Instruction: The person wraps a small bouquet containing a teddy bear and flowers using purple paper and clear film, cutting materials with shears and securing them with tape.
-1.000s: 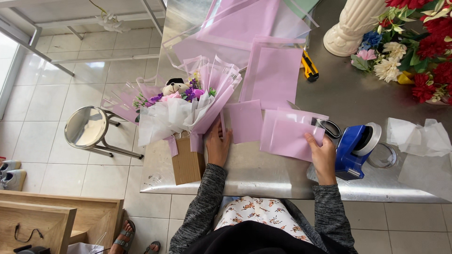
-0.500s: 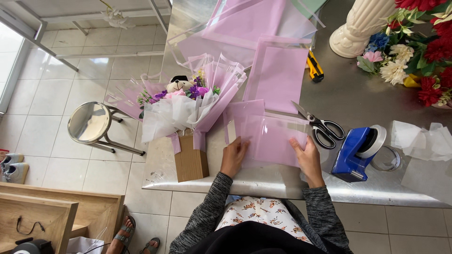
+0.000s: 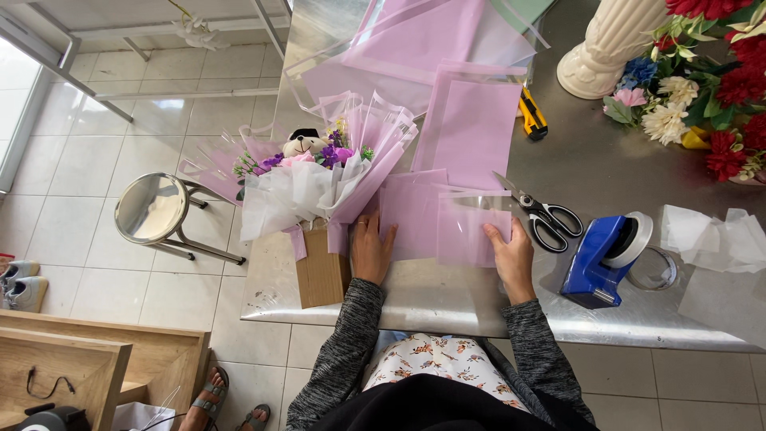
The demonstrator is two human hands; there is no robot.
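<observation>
Near the front edge of the metal table (image 3: 447, 307), head view: a folded sheet of pink wrapping paper (image 3: 443, 219) lies flat, its long axis running left to right, parallel to that edge. Both hands rest on it. The left hand (image 3: 370, 249) is spread flat, fingers together, pressing the sheet's left end; the right hand (image 3: 511, 257) lies flat with fingers curled lightly over the sheet's lower right corner. Neither grips anything; both only press. The sheet sits directly ahead of the person, between the two hands, so each reaches its own end equally.

Surroundings: touching the left hand's outer side, a bouquet (image 3: 319, 172) in pink and white wrap stands in a brown cardboard box (image 3: 321, 275) at the table's left front corner, overhanging the sheet's left end. Just beside the right hand lie black-handled scissors (image 3: 542, 214), blades pointing toward the sheet. A blue tape dispenser (image 3: 602, 259) stands further right. More pink sheets (image 3: 471, 128) lie behind, toward the far edge, with a yellow utility knife (image 3: 532, 114) beside them. A stool (image 3: 152, 209) stands on the floor, well apart.
</observation>
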